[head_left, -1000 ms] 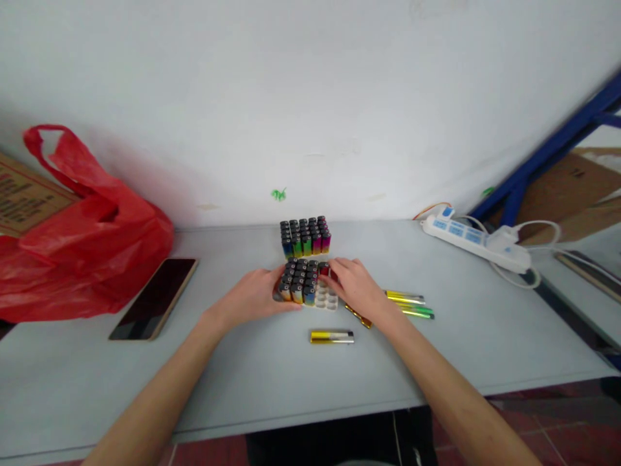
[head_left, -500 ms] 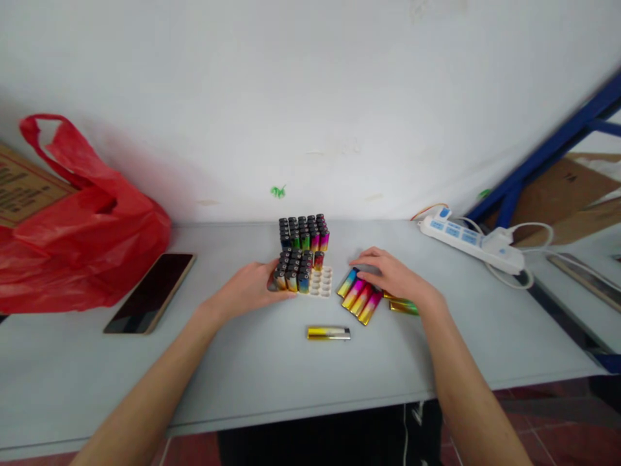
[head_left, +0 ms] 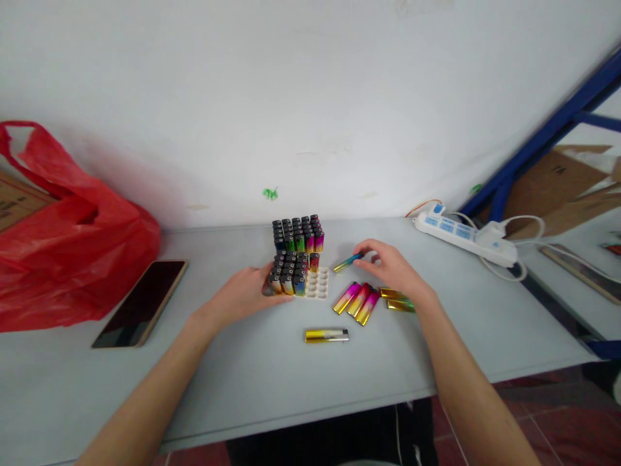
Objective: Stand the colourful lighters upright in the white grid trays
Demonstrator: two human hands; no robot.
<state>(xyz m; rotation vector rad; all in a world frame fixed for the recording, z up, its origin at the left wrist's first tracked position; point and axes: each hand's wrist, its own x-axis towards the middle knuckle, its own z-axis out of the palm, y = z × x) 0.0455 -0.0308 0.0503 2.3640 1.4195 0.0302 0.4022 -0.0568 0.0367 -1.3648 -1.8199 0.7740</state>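
Observation:
My left hand [head_left: 247,289] is closed around the left side of a white tray [head_left: 317,285] with round sockets. Black-topped lighters [head_left: 288,278] stand upright in its left part, and bare sockets show at its right. Between the fingertips of my right hand [head_left: 385,264] is a blue-and-yellow lighter [head_left: 346,263], tilted just above or on the table. Below that hand lie pink, red and yellow lighters [head_left: 358,302] side by side, with gold-and-green lighters [head_left: 398,301] partly under the wrist. A yellow-and-silver lighter [head_left: 326,335] lies alone nearer the front edge.
A second block of upright lighters [head_left: 298,234] stands behind the tray. Red plastic bag [head_left: 87,246] and phone [head_left: 140,303] are at left. At right sit a white power strip [head_left: 463,238] with cables and a blue metal frame [head_left: 502,194]. A wall closes the back.
My right hand has lifted the blue-and-yellow lighter away from the pink and red ones, up and slightly left. My left hand stays at the tray. The whole view has shifted slightly.

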